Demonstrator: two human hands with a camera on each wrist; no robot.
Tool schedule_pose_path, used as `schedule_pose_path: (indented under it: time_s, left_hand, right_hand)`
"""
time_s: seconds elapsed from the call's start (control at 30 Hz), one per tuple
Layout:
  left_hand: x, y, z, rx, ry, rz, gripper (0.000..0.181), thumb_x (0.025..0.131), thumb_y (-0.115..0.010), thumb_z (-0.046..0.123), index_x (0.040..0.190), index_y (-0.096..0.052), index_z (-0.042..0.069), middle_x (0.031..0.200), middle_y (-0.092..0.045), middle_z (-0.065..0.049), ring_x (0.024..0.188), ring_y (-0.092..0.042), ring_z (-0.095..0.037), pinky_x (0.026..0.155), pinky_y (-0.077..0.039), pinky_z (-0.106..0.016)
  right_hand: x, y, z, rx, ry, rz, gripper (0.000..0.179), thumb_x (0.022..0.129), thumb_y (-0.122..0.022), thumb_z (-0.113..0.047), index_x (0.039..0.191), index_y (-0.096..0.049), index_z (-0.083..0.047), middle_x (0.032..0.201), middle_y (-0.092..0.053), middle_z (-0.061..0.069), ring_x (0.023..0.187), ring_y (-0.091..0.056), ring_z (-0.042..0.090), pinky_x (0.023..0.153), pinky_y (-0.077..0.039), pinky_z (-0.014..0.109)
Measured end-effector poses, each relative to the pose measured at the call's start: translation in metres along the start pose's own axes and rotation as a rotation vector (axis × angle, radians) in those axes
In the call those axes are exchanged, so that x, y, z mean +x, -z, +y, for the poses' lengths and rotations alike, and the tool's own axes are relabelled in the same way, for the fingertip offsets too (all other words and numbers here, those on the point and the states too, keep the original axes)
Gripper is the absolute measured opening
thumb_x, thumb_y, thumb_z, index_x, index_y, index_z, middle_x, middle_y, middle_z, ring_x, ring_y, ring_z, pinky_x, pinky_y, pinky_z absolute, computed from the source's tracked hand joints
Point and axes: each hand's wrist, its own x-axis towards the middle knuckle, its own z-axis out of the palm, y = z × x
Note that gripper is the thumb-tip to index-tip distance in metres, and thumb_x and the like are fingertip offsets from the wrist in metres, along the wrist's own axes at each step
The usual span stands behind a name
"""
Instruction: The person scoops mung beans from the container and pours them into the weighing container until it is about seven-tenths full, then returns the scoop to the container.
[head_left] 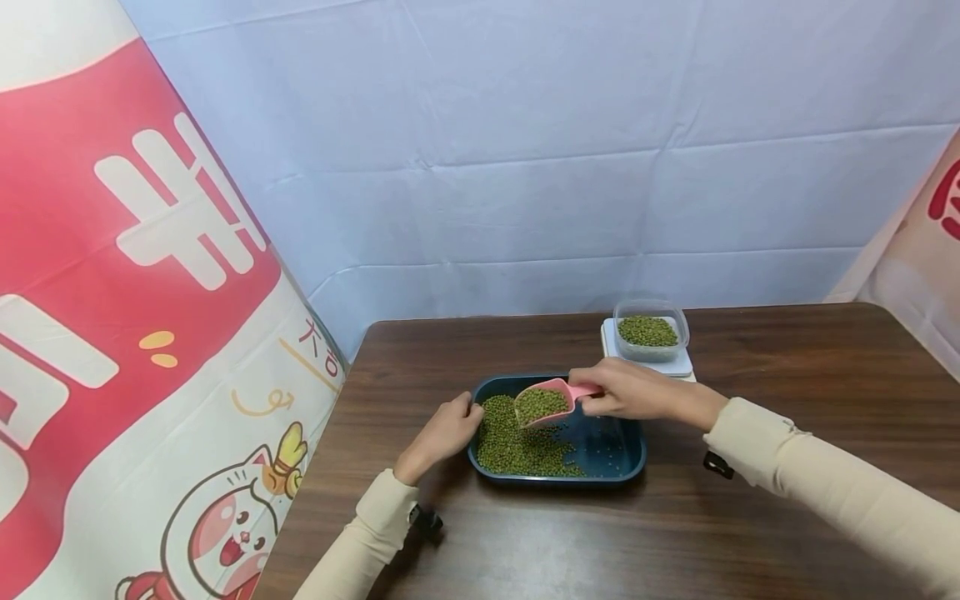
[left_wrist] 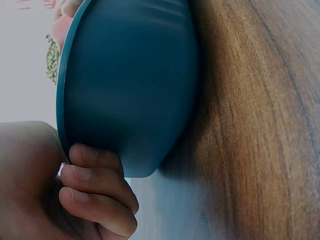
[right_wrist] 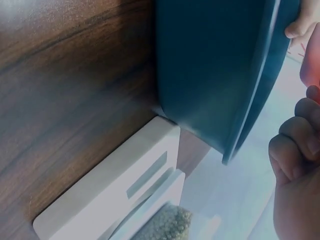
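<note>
A dark blue tray on the table holds green mung beans, heaped mostly in its left half. My left hand grips the tray's left rim; in the left wrist view its curled fingers press the outer wall, the thumb side over the edge. Above the tray, my right hand holds a pink scoop by its handle. Mung beans fill the scoop, and it hangs over the bean heap. In the right wrist view, the right hand shows curled fingers beside the scoop's pink edge.
Behind the tray to the right, a clear plastic container with mung beans stands on a white kitchen scale. The brown wooden table meets a pale cloth backdrop. A printed red and white banner hangs at the left.
</note>
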Motion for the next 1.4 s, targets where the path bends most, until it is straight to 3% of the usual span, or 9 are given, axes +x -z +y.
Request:
schedule_pose_path:
  time_s: [0.17,0.43,0.67,0.9,1.27,1.4]
  left_hand:
    - [0.000,0.000,0.001,0.005,-0.002,0.005,0.030,0.114,-0.038,0.027,0.089,-0.044,0.011,0.073,-0.041,-0.001,0.060,-0.037,-0.017,0.059,-0.036,-0.031]
    - [-0.001,0.001,0.006,0.024,0.002,0.023,0.027,0.112,-0.040,0.026,0.091,-0.046,0.011,0.075,-0.040,-0.001,0.063,-0.040,-0.017,0.060,-0.037,-0.032]
    - [-0.002,0.001,0.006,0.003,0.001,0.007,0.027,0.113,-0.039,0.025,0.092,-0.046,0.010,0.075,-0.040,-0.001,0.063,-0.039,-0.017,0.059,-0.036,-0.032]
    - [-0.002,0.002,0.006,-0.002,0.005,0.001,0.028,0.113,-0.038,0.026,0.092,-0.045,0.010,0.075,-0.040,-0.002,0.063,-0.039,-0.017,0.059,-0.036,-0.032]
    - [-0.002,0.003,0.006,0.003,0.000,0.007,0.027,0.113,-0.039,0.026,0.092,-0.045,0.010,0.075,-0.040,-0.001,0.064,-0.040,-0.017,0.061,-0.037,-0.032]
    - [-0.003,0.003,0.006,-0.003,0.001,0.000,0.028,0.113,-0.037,0.027,0.092,-0.045,0.011,0.075,-0.040,-0.001,0.063,-0.039,-0.017,0.061,-0.036,-0.032]
  right_hand:
    - [-0.003,0.007,0.000,-0.024,-0.021,0.027,0.022,0.088,-0.066,-0.004,0.089,-0.058,-0.024,0.067,-0.034,-0.020,0.057,-0.028,-0.007,0.057,-0.025,0.016]
    - [-0.008,0.015,0.001,-0.034,0.010,0.078,0.023,0.089,-0.067,-0.001,0.093,-0.061,-0.023,0.067,-0.033,-0.022,0.057,-0.027,-0.008,0.058,-0.024,0.015]
    - [-0.015,0.024,0.000,-0.033,-0.092,0.076,0.025,0.093,-0.067,-0.003,0.094,-0.061,-0.027,0.067,-0.031,-0.022,0.057,-0.028,-0.006,0.058,-0.027,0.017]
    - [-0.022,0.034,0.005,-0.041,-0.054,0.155,0.022,0.091,-0.067,0.001,0.092,-0.065,-0.020,0.067,-0.033,-0.023,0.057,-0.026,-0.008,0.057,-0.027,0.017]
    - [-0.035,0.050,0.013,-0.051,-0.157,0.193,0.028,0.094,-0.068,0.001,0.084,-0.058,-0.023,0.065,-0.029,-0.019,0.054,-0.027,-0.005,0.054,-0.030,0.020]
    - [-0.040,0.057,0.017,-0.069,-0.166,0.205,0.021,0.093,-0.069,0.002,0.091,-0.066,-0.019,0.065,-0.033,-0.018,0.053,-0.029,-0.005,0.053,-0.030,0.020]
